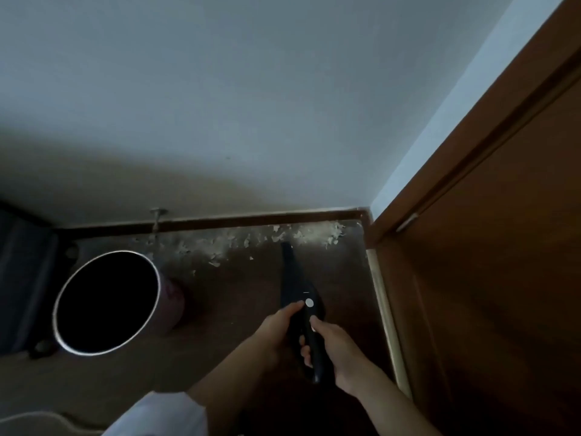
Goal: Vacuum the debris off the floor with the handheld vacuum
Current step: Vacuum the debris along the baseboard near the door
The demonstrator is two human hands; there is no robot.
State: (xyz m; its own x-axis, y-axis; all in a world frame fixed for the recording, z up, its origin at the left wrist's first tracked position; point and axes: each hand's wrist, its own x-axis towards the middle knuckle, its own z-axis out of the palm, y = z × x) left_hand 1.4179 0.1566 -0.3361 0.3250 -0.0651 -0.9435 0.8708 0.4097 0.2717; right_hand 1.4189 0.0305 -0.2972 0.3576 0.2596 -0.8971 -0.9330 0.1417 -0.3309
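Observation:
A black handheld vacuum [298, 291] points away from me toward the wall, its narrow nozzle tip just short of the debris. My right hand [333, 350] grips its handle, thumb lying along the top. My left hand [279, 328] holds the body from the left, its thumb beside the round white button. Pale flakes and dust, the debris [283, 237], lie scattered on the dark wooden floor along the baseboard, thickest near the right corner.
A round open bin [108, 302] with a bright rim stands on the floor at left. A brown wooden door [490, 278] and its frame close off the right side. The baseboard [251, 219] runs under a pale wall. Dark furniture sits at far left.

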